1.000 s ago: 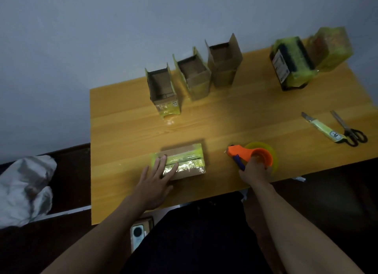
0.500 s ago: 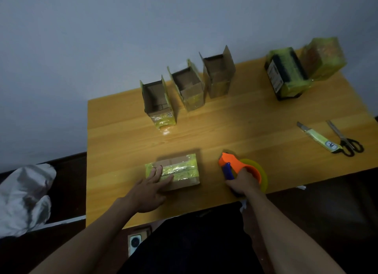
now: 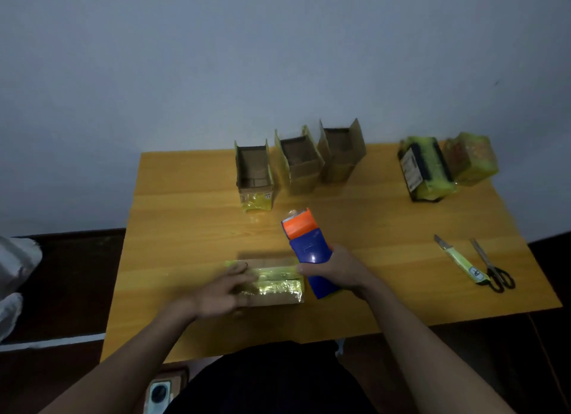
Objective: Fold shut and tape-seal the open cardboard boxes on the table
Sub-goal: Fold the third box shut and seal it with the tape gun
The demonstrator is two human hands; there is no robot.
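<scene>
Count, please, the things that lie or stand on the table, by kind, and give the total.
Open cardboard boxes: 3
Closed box under the left hand: 1
Wrapped boxes at the far right: 2
Utility knife: 1
Scissors: 1
Total: 8

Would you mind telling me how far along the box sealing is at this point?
Done: two taped boxes stand at the far right. In hand: the left hand rests on the closed box while the right hand grips the tape dispenser at its right end. Left: three open boxes at the back.
</scene>
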